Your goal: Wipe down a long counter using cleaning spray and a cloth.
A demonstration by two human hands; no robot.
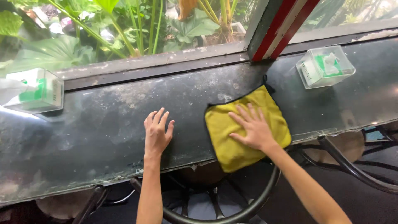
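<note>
- My right hand (pixel 253 129) lies flat on the yellow cloth (pixel 244 126), fingers spread wide and pressing down; it grips nothing, only pins the cloth to the counter (pixel 103 120).
- My left hand (pixel 157 133) rests palm-down on the bare counter just left of the cloth, fingers fanned open, holding nothing.
- The cloth sits near the middle of the counter, towards its front edge, with one corner hanging a little over that edge and a small dark loop at its far corner.
- Judging by the surface, the wiping is far from finished: pale, cloudy smears and dusty mottling cover most of the dark top, heaviest along the back edge and out towards the left end; the stretch right of the cloth looks somewhat darker and cleaner, though I cannot be sure.
- The cloth looks soft and plush, a folded, roughly square pad with a dark stitched border.
- The counter is a long, dark, hard slab with a dull sheen and a worn, chipped front edge.
- Two clear, boxy plastic tissue holders with green inside stand near the back edge: one at the left end (pixel 35 93), one towards the right end (pixel 325 66).
- Round metal stool frames (pixel 232 207) show below the front edge.
</note>
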